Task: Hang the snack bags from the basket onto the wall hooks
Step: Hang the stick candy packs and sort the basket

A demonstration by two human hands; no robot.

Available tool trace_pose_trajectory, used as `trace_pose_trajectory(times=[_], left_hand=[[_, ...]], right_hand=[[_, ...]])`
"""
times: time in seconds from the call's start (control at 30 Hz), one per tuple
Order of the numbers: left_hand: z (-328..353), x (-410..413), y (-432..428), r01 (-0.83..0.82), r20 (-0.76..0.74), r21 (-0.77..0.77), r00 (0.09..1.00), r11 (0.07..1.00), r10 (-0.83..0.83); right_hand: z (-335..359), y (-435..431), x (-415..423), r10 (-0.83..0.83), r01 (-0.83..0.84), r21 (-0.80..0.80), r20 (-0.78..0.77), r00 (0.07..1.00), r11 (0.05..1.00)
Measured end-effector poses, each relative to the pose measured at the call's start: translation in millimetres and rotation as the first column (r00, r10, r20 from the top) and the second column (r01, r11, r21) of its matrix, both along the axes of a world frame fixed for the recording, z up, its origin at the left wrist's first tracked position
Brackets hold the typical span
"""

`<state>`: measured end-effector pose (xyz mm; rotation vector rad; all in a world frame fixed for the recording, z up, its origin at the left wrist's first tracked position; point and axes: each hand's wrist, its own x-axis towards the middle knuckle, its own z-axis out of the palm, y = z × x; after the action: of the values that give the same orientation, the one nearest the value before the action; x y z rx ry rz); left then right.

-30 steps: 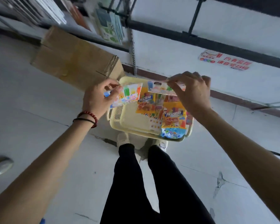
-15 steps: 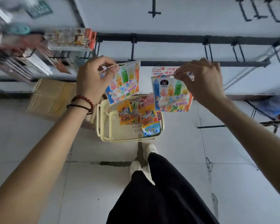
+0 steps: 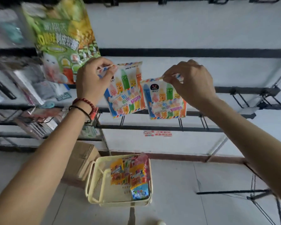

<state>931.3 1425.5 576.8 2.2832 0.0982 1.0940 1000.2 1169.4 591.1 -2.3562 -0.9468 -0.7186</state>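
Left bag [image 3: 125, 93] and right bag [image 3: 166, 103] dangle before the wall rails, well above the basket [image 3: 91, 189] | left hand [image 3: 92, 80] pinches one top strip, right hand [image 3: 191, 82] the other | tip: hold strips flat, line the hang hole (hidden by fingers) up with a bare hook [image 3: 180, 124], one bag at a time | more bags wait in basket

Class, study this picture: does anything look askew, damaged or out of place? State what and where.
The snack bag pinched by the left hand hangs more tilted than the second bag in the right hand. A crack runs down the floor tile right of the basket.
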Motion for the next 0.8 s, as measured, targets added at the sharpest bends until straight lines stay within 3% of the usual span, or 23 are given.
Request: trace_pose_trajectory(times=[0.3,0.57,0.8], left_hand=[[60.4,19.7,22.3,-0.101,0.061,0.067,0.993,0.993,0.097],[103.4,34.6,48.3,-0.014,0.09,-0.033,0.996,0.999,0.017],[100.4,67.7,68.9,0.037,-0.067,-0.031,0.997,0.999,-0.039]], right_hand=[[54.5,35.2,32.4,0.122,-0.122,-0.004,0.06,0.991,0.993],[84.0,82.6,49.1,0.172,-0.18,0.073,0.104,0.98,0.981],[89.5,117.2,61.8,0.108,-0.115,0.082,0.086,0.99,0.99]])
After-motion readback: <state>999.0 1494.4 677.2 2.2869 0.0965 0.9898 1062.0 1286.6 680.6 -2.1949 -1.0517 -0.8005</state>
